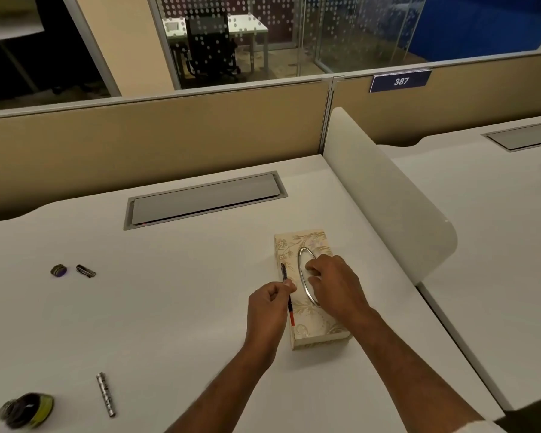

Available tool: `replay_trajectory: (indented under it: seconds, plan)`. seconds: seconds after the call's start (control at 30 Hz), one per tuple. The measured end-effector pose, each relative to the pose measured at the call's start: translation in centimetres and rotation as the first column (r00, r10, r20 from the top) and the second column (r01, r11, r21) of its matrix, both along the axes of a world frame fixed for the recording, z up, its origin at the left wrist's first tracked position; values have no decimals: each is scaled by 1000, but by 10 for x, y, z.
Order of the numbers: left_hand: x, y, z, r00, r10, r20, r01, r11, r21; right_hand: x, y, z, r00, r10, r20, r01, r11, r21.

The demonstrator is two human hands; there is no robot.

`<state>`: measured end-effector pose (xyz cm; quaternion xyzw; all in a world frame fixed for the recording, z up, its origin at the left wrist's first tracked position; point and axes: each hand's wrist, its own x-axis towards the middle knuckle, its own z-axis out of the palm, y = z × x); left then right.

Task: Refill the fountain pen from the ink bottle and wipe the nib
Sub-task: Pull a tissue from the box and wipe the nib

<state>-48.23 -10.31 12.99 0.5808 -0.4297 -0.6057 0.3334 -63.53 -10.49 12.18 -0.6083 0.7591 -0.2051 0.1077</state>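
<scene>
My left hand (267,307) grips the bare fountain pen (287,295) between thumb and fingers; its dark nib end points away from me and a red ink tube shows below my fingers. The pen lies over the left edge of a cream floral tissue box (313,326). My right hand (334,284) rests on the box with its fingertips curled into the silver-rimmed oval opening; no tissue shows. The ink bottle (25,414), dark with a yellow-green label, sits blurred at the near left. Its cap (58,270) lies further back.
A silver pen barrel (106,395) lies near the bottle and a dark pen cap (86,271) beside the bottle cap. A grey cable hatch (203,200) is set into the white desk. A white divider (388,195) stands to the right of the box.
</scene>
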Motion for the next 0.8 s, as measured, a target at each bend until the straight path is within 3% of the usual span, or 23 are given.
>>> replay_trajectory:
  seconds: [0.33, 0.63, 0.8]
  plan:
    - [-2, -8, -3, 999, -23, 44, 24, 1000, -19, 0, -7, 6, 998, 42, -48, -40, 998, 46]
    - [-7, -10, -5, 999, -12, 38, 14, 999, -33, -14, -1, 1, 979, 99, 178, -100, 995, -1]
    - [-8, -12, -6, 999, -20, 48, 21, 999, -36, -15, -2, -1, 978, 93, 186, -95, 996, -2]
